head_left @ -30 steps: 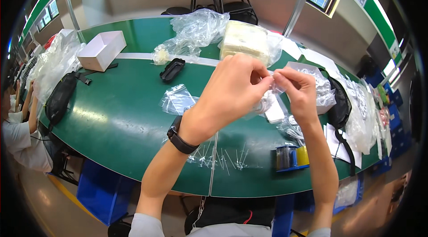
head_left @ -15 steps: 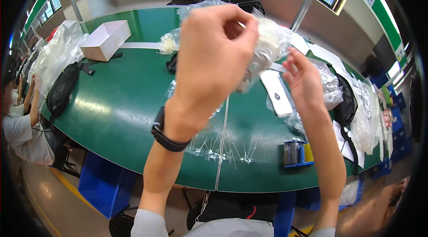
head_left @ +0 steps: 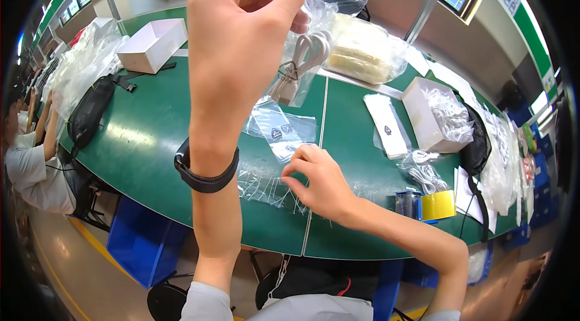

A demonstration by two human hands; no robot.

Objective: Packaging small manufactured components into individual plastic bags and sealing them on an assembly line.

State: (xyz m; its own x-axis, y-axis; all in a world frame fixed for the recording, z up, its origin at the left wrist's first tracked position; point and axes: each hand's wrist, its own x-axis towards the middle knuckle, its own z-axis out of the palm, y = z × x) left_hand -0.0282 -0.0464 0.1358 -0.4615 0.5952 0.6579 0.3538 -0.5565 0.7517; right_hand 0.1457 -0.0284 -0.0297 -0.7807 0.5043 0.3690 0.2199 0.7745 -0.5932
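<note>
My left hand (head_left: 241, 37), raised over the far half of the table and wearing a black wristband, pinches the top of a clear plastic bag. Inside that bag hangs a coiled white cable (head_left: 299, 64), bound with a dark tie. Lower down, my right hand (head_left: 320, 182) is over the table with thumb and fingers apart, holding nothing visible. Just past its fingertips lie flat clear bags (head_left: 278, 130) with a dark printed mark. Thin twist ties (head_left: 266, 188) in clear plastic are spread beside and partly under the right hand.
A thick stack of bags (head_left: 362, 49) stands at the back. To the right are a white box of bagged items (head_left: 420, 115), a white card stack (head_left: 386, 127), bagged cables (head_left: 423, 170) and a tape dispenser (head_left: 417, 205). An open white box (head_left: 151, 46) and black pouch (head_left: 90, 112) sit left.
My right hand has come down and left from the raised bag to the ties on the table. My left hand has shifted a little up and left, still pinching the bag.
</note>
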